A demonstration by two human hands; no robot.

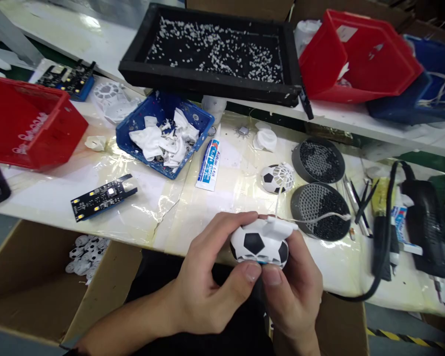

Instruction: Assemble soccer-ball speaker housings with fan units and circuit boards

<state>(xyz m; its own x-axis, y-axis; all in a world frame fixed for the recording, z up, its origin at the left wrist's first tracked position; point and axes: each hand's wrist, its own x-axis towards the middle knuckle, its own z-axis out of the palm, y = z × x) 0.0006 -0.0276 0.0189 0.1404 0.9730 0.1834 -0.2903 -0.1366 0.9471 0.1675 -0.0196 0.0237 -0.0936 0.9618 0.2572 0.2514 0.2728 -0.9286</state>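
Note:
A black-and-white football-patterned shell (254, 241) is held at the table's front edge, with a white tab on top and a white cord rising from it. My left hand (218, 272) grips its left side, thumb on the lower edge. Around its right side is my right hand (294, 282), its thumb beside the left one. A bit of blue shows at the shell's underside between the thumbs. Just beyond lies a half shell with a white lattice (278, 178). Two round grey trays (321, 211) with small black pieces are to the right.
Blue bin (128, 143) with white scraps, glue tube (208, 165), circuit board (104, 198) and red bin (55, 143) are left. Above stand a black tray (207, 79) of white bits and another red bin (363, 59). Tools and a black cable (387, 237) lie right; a cardboard box (25, 291) sits below.

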